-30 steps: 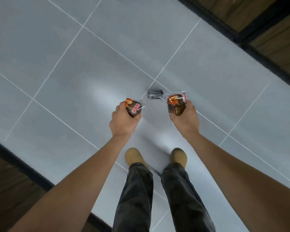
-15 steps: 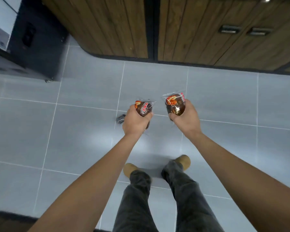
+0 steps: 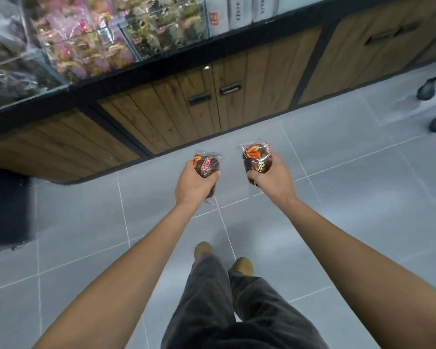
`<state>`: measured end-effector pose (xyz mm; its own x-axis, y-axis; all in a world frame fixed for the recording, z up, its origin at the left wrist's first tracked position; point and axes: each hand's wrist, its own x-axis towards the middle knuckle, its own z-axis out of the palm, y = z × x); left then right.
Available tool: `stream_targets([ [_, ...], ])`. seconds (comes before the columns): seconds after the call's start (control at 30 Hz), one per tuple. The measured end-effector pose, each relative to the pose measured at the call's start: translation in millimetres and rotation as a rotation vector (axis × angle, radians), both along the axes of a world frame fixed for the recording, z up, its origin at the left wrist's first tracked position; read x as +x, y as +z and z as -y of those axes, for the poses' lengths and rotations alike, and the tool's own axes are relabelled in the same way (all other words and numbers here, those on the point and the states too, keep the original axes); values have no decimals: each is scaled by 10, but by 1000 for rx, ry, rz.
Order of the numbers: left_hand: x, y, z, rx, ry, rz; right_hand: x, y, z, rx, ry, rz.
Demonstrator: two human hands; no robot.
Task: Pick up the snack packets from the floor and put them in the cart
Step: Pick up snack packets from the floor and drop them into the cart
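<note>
My left hand [image 3: 195, 183] grips a dark brown snack packet [image 3: 207, 165] with red and orange print, held out in front of me above the grey tiled floor. My right hand [image 3: 272, 178] grips a second packet of the same kind [image 3: 257, 158], a little higher and to the right. Both packets stick up out of my curled fingers. At the far right edge stand two dark wheels [image 3: 427, 90] on a thin frame, possibly the cart; the rest of it is out of view.
A wooden cabinet front [image 3: 176, 114] with black handles runs across the view ahead, under clear bins of wrapped sweets [image 3: 86, 41]. A dark mat or unit [image 3: 5, 210] lies at the left. My two feet [image 3: 222, 258] stand on grey tiles.
My view has swung up and round: the display bins and cabinet now fill the top, and wheels have come in at the right. The small grey thing on the floor is gone from view. Both hands still hold their packets.
</note>
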<state>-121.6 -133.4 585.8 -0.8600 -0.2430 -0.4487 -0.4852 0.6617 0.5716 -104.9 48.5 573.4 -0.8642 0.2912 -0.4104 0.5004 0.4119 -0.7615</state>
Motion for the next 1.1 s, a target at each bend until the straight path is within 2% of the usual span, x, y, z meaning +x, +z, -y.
stream_targets([
  [0.37,-1421,171,-2260,62,-352,-107,-713,347,-2077,41,-274,-81],
  [0.63,-2368,292,-4196,65,-612,-99,-1314,535,-3662,66,-502,-94],
  [0.9,-2627,390,-5902,71,-829,-81,-1358,541,-5127,85,-728,-42],
  [1.1,-2612,444,-7302,31,-900,-87,-1330,504,-6466,69,-778,-24],
])
